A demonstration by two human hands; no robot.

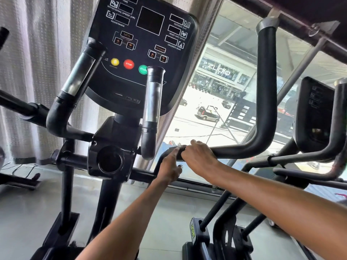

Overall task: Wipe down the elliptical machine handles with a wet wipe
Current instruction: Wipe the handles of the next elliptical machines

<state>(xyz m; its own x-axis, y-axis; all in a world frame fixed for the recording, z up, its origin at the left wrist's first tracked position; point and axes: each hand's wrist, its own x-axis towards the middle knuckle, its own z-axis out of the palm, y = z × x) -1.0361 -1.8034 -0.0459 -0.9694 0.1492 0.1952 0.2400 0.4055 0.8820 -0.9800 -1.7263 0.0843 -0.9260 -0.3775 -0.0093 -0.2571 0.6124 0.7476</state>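
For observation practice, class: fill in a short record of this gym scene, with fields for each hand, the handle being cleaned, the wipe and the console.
left hand: fingers curled, reaching up to the bar right beside the other hand
right hand: curled over the low, level stretch of the long handle
long handle: black, bends upward to the right of the console
wet wipe: not clearly visible, perhaps hidden by the hands
console: screen dark; yellow, red and green buttons

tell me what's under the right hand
The right hand curls over the black handle, beside the left hand. No wipe shows; anything beneath the palm is covered.
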